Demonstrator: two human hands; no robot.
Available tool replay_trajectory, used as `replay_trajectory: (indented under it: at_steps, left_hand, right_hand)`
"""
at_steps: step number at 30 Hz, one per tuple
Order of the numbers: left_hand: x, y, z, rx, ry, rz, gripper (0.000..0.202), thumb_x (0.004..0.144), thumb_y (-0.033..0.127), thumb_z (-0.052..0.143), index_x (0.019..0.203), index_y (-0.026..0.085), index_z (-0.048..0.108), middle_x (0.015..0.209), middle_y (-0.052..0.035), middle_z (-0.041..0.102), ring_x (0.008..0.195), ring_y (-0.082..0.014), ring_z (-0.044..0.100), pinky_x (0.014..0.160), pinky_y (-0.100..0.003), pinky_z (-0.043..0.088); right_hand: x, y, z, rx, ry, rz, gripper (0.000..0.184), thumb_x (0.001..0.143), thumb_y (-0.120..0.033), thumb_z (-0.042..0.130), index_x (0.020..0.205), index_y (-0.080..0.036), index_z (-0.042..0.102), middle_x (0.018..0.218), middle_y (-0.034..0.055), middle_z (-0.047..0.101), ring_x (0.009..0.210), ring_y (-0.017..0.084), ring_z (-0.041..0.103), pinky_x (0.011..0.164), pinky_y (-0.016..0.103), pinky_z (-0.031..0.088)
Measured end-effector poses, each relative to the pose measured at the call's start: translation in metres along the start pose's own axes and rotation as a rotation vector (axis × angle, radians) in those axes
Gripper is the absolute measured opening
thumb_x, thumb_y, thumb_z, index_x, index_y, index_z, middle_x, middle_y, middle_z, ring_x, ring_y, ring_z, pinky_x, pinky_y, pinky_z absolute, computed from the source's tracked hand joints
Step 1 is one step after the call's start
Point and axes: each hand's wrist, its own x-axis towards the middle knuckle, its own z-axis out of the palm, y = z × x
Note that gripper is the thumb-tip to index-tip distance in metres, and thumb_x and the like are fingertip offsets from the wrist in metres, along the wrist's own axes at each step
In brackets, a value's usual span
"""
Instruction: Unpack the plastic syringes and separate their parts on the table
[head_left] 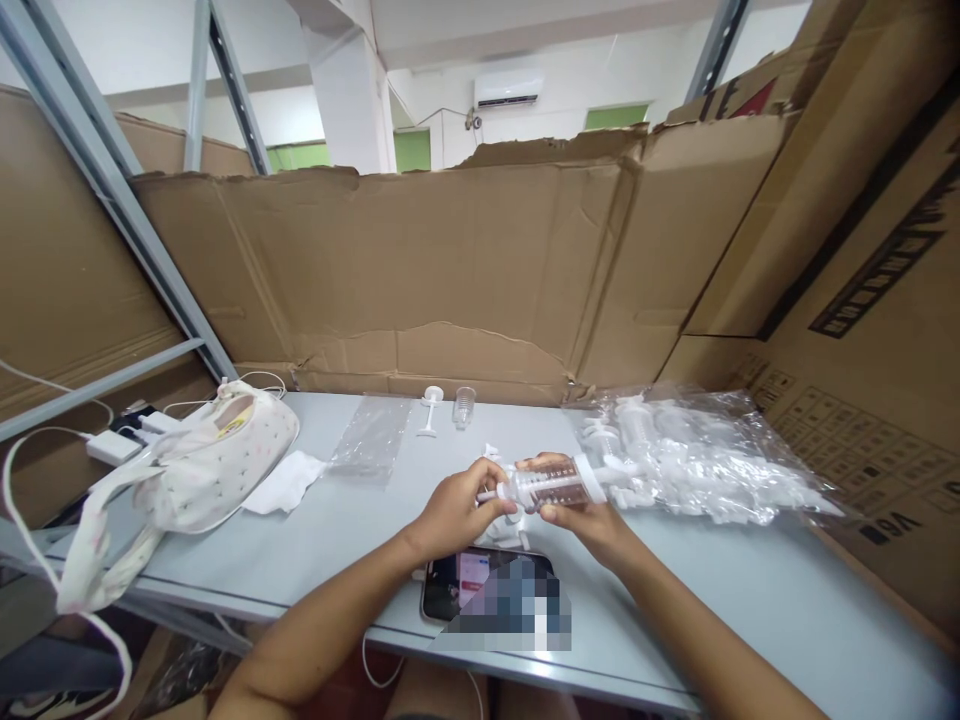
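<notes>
Between my two hands, over the middle of the table, lies a large clear plastic syringe [551, 485] with graduation marks on its barrel and a white collar at the right end. My left hand [461, 508] pinches its narrow left end. Wrapped round the barrel, my right hand [589, 525] has its thumb in front and fingers behind. Small white plastic parts [506, 535] lie beneath, partly hidden by the hands. Toward the back stand a white plunger [430, 412] and a clear, ribbed plastic barrel [464, 408].
A phone [450, 590] lies near the front edge, partly pixelated. On the right rests a clear bag of white plastic parts [697, 460]. To the left are a flat plastic bag [369, 437], a tissue [285, 482], a fabric bag [217, 470] and chargers [112, 446]. Cardboard [450, 250] walls the back.
</notes>
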Motion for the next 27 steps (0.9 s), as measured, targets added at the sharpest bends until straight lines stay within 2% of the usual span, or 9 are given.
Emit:
replay_trajectory:
  at_steps: [2,5,8,12,16,18,21,24,27]
  left_hand:
    - [0.001,-0.002,-0.001,-0.049,-0.059,-0.037,0.024,0.084,0.040,0.053,0.083,0.017,0.052,0.070,0.0013,0.055,0.066,-0.0112,0.049,0.064,-0.022,0.038]
    - [0.005,-0.008,-0.001,-0.207,-0.156,-0.097,0.043,0.088,0.054,0.039,0.073,0.015,0.049,0.059,0.0010,0.051,0.053,-0.0094,0.045,0.056,-0.022,0.038]
    - [0.006,-0.010,0.000,-0.309,-0.191,-0.107,0.050,0.085,0.062,0.038,0.083,0.013,0.051,0.061,-0.0004,0.054,0.050,-0.0089,0.045,0.053,-0.023,0.037]
    - [0.003,-0.006,0.002,-0.270,-0.071,-0.039,0.042,0.075,0.044,0.065,0.102,0.018,0.047,0.077,0.0014,0.055,0.066,-0.0103,0.051,0.060,-0.021,0.039]
    - [0.002,-0.006,0.002,-0.222,0.005,-0.037,0.031,0.074,0.035,0.068,0.093,0.017,0.050,0.075,0.0024,0.054,0.072,-0.0109,0.052,0.065,-0.021,0.038]
    - [0.004,-0.008,0.001,-0.222,-0.040,-0.078,0.029,0.078,0.042,0.062,0.087,0.016,0.051,0.070,0.0018,0.055,0.064,-0.0097,0.050,0.060,-0.020,0.036]
    - [0.006,-0.008,-0.002,-0.280,-0.158,-0.139,0.044,0.083,0.057,0.046,0.075,0.014,0.050,0.060,0.0011,0.054,0.051,-0.0075,0.042,0.052,-0.021,0.032]
    - [0.008,-0.007,-0.006,-0.383,-0.237,-0.191,0.050,0.079,0.063,0.048,0.068,0.014,0.048,0.057,0.0017,0.052,0.048,-0.0059,0.038,0.049,-0.020,0.027]
    - [0.009,-0.007,-0.009,-0.508,-0.355,-0.318,0.054,0.077,0.067,0.046,0.068,0.014,0.050,0.052,0.0025,0.049,0.043,-0.0053,0.034,0.044,-0.020,0.021]
  right_hand:
    - [0.000,0.000,0.001,0.035,-0.016,0.016,0.044,0.073,-0.031,0.073,0.113,-0.028,0.055,0.109,0.0057,0.063,0.088,0.022,0.061,0.077,0.038,0.049]
    - [0.000,0.001,0.001,0.055,-0.038,0.012,0.044,0.074,-0.030,0.072,0.115,-0.028,0.055,0.104,0.0048,0.064,0.082,0.020,0.061,0.075,0.036,0.049]
    - [0.000,0.002,-0.001,0.023,-0.028,-0.017,0.045,0.074,-0.029,0.072,0.115,-0.029,0.055,0.113,0.0050,0.060,0.089,0.021,0.059,0.078,0.035,0.048]
    - [0.001,0.003,-0.003,-0.003,0.003,-0.039,0.045,0.073,-0.029,0.073,0.114,-0.029,0.056,0.118,0.0051,0.058,0.100,0.023,0.057,0.082,0.036,0.047]
    - [0.002,0.001,-0.001,0.013,0.009,0.001,0.045,0.073,-0.030,0.073,0.114,-0.027,0.056,0.112,0.0066,0.061,0.092,0.023,0.059,0.079,0.037,0.049]
    - [0.001,0.000,0.000,0.027,0.002,0.031,0.045,0.073,-0.031,0.073,0.114,-0.026,0.055,0.109,0.0071,0.063,0.087,0.022,0.061,0.076,0.038,0.050]
    - [0.000,-0.002,0.001,0.021,-0.013,0.034,0.046,0.074,-0.031,0.072,0.115,-0.026,0.053,0.110,0.0072,0.063,0.087,0.022,0.062,0.079,0.040,0.050]
    - [-0.001,-0.002,-0.001,-0.016,-0.014,-0.003,0.047,0.073,-0.029,0.073,0.115,-0.026,0.053,0.116,0.0082,0.061,0.101,0.025,0.059,0.089,0.043,0.046]
    - [-0.002,-0.003,-0.005,-0.024,-0.088,-0.007,0.048,0.071,-0.028,0.074,0.115,-0.027,0.054,0.124,0.0092,0.058,0.112,0.028,0.055,0.093,0.047,0.043]
